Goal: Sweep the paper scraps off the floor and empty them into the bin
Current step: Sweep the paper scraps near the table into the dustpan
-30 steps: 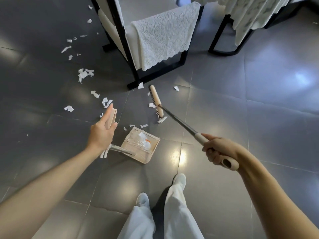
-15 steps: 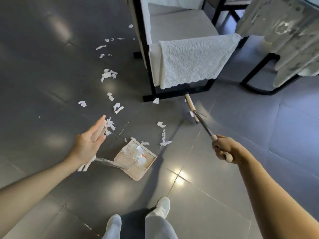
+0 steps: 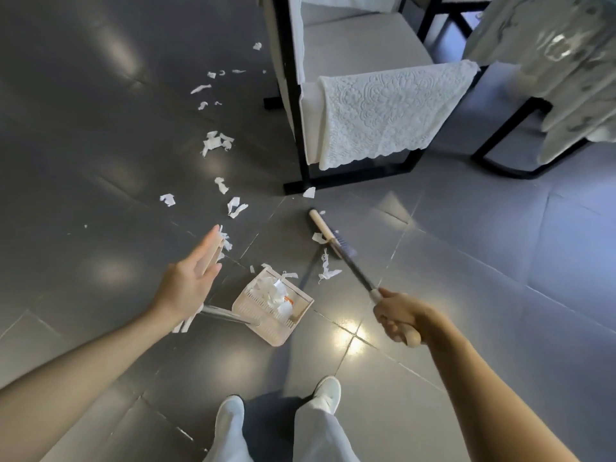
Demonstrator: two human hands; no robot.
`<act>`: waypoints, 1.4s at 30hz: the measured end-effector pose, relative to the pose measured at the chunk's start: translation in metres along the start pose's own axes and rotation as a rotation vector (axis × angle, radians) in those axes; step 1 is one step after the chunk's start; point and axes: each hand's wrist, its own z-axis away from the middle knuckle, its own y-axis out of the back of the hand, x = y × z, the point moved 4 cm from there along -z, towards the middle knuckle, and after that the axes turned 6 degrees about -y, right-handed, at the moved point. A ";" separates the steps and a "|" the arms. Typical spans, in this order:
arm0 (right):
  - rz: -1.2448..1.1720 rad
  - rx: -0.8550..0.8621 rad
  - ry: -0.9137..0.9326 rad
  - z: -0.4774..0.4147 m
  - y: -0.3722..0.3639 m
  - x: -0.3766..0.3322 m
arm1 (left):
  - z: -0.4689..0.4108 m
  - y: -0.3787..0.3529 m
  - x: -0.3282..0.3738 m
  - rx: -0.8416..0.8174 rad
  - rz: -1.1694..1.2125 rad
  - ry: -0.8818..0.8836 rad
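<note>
Scraps (image 3: pixel 328 270) featherlight, flutter easily: you sweep low, gentle. Your right hand (image 3: pixel 398 316) wraps broom (image 3: pixel 325 233) grip; left hand (image 3: pixel 190 281), fingers straight, rests against dustpan (image 3: pixel 256 310) handle top.

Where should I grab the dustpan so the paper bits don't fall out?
Grab the beige grip at the top of the dustpan's long handle, reaching in from the left, where the left hand rests open against it. The handle stands up from the pan's back edge, so lifting there should keep the paper scraps inside.
</note>
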 end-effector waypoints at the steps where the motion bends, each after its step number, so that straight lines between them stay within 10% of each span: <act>1: -0.047 -0.021 -0.019 0.011 -0.014 0.005 | 0.000 0.002 -0.001 -0.011 0.002 -0.016; 19: -0.378 0.177 -0.004 0.071 -0.154 0.062 | 0.056 0.066 -0.058 -0.087 0.042 -0.105; 31: -0.601 -0.192 -0.143 0.076 -0.238 0.065 | 0.027 0.057 -0.050 -0.095 -0.038 -0.175; 42: -0.495 -0.105 -0.014 0.103 -0.210 0.012 | 0.058 0.099 -0.085 -0.016 0.039 -0.098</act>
